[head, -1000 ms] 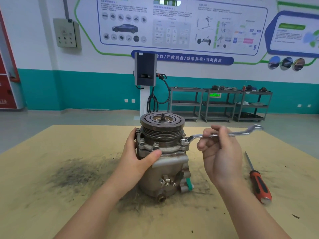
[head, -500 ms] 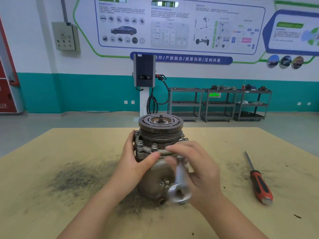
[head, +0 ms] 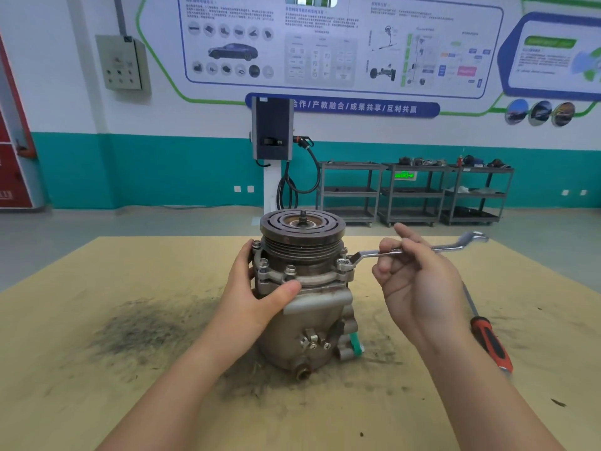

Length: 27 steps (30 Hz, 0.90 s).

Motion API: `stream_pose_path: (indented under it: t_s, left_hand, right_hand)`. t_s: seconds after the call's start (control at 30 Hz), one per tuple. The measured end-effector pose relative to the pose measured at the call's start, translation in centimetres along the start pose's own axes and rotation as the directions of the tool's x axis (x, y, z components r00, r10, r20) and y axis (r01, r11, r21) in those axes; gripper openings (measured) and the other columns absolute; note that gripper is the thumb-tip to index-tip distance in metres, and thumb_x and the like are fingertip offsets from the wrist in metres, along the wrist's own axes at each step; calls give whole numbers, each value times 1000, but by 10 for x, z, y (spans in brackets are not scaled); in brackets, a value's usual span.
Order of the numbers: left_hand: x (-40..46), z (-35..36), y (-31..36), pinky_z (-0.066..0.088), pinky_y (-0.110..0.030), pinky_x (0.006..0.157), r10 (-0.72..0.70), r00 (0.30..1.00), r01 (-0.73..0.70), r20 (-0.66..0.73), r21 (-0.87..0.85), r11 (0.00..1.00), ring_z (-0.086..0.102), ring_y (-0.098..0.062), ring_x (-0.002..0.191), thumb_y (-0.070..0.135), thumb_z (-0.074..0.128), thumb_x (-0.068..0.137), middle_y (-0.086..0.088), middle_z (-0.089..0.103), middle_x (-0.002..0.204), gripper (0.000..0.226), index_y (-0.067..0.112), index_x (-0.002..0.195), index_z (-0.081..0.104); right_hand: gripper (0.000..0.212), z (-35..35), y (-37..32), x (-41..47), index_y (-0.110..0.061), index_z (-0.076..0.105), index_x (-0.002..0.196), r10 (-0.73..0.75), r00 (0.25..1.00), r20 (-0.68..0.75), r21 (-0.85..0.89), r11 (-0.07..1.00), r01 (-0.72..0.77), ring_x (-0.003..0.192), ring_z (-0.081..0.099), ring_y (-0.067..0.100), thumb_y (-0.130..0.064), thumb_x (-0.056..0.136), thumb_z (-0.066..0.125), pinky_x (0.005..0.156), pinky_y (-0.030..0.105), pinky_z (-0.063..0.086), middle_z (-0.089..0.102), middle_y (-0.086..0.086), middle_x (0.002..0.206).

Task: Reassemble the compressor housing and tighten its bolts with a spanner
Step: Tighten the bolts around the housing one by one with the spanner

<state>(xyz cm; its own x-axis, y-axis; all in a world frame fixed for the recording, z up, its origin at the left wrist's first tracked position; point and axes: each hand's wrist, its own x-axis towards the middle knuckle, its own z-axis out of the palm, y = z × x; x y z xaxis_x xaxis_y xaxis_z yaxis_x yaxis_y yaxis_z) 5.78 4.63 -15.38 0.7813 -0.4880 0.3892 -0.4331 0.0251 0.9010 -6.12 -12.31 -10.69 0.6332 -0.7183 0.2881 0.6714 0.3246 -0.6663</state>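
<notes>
- The compressor (head: pixel 304 288) stands upright mid-table, pulley on top, flange bolts seated.
- The spanner (head: pixel 374 254) has its ring over the bolt (head: pixel 344 264) at 3 o'clock, so tightening looks to be under way.
- The right hand (head: pixel 419 281) pinches the spanner's shaft lightly; the left hand (head: pixel 260 297) clasps the housing at 9 o'clock.
- Next likely: a firmer grip, then swing the handle.
- A screwdriver (head: pixel 491 340) lies at 4 o'clock.

The left hand (head: pixel 260 297) hides the compressor's (head: pixel 305 307) left flank; wall poster (head: pixel 341 43) print is unreadably small.
</notes>
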Motion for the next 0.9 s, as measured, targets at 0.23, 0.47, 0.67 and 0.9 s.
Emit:
stream_pose_path:
  t_s: [0.23, 0.47, 0.67, 0.9]
  left_hand:
    - [6, -7, 1, 42, -5, 79, 3, 1000, -3, 13, -3, 1000, 49, -2, 126, 74, 82, 50, 19, 45, 142, 122, 39, 151, 23]
    - [8, -8, -3, 43, -13, 89, 21, 1000, -22, 18, 19, 1000, 50, -6, 129, 67, 75, 50, 13, 49, 144, 112, 38, 148, 30]
    - [6, -5, -2, 44, -6, 82, 29, 1000, -29, 7, -9, 1000, 54, 5, 119, 68, 74, 47, 16, 54, 136, 85, 62, 123, 36]
    - [4, -7, 0, 43, -13, 93, 35, 999, -36, 19, 18, 999, 48, -3, 130, 71, 71, 49, 16, 46, 145, 110, 41, 147, 30]
  right_hand:
    - [29, 0, 17, -11, -18, 42, 119, -360, 927, -105, -48, 933, 357, 46, 52, 16, -1, 96, 40, 49, 23, 45, 64, 2, 64]
    - [20, 0, 31, -34, -24, 58, 95, -726, 470, 503, -282, 376, 883, 72, 63, 20, -26, 104, 40, 67, 32, 50, 61, -5, 85]
    - [15, 6, 41, -39, -11, 65, 96, -506, 365, 782, -302, 205, 931, 85, 62, 11, -22, 87, 72, 74, 22, 52, 63, 4, 94]
    - [13, 5, 22, -33, -27, 56, 102, -659, 505, 557, -295, 411, 862, 70, 64, 12, -28, 104, 43, 69, 22, 50, 62, 1, 90]
